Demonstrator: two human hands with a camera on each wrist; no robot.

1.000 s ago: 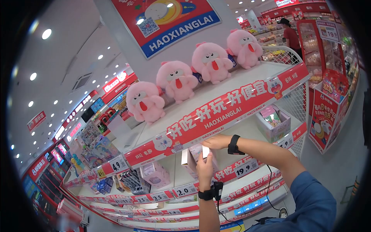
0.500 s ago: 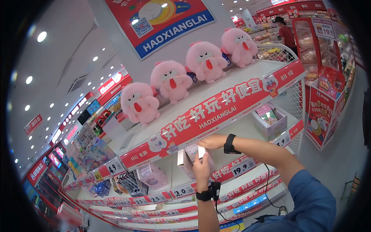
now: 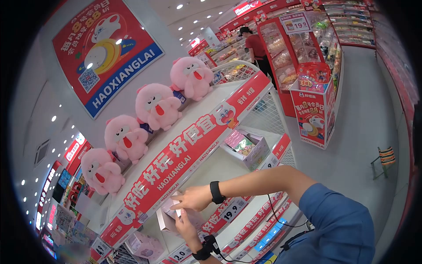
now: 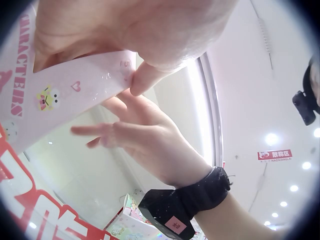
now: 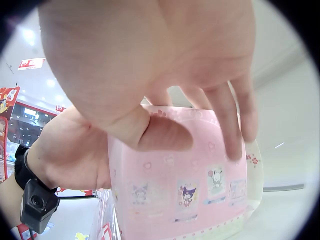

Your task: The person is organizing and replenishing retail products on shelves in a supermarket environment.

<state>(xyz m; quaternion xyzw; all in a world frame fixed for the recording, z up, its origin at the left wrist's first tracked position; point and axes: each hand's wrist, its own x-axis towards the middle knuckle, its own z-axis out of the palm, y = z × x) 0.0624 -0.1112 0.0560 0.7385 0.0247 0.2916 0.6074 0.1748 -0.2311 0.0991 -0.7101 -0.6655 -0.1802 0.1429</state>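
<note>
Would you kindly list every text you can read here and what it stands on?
"HAOXIANGLAI", poster
"HXL", poster
"每月8号会员日", poster and bin
"好吃 好玩 好便宜 HAOXIANGLAI", top strip
"CHARACTERS", pink box
"19.9", price tag and sign
"4.9", left tag
"2.0", middle tag, front possibly cut off
"散称区", ceiling sign
Everything else is too small, blurred or partly hidden.

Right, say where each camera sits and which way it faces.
Head: sits on the head, facing forward, down at a white shelf with pink plush toys; both arms show.
Left wrist: worn there, facing past the left fingers at a pale pink rectangular box lettered CHARACTERS; right fingers show.
Right wrist: worn there, facing past the right fingers at pale pink printed packaging; left wrist shows.
Wrist views share pale pink packaging.
</note>
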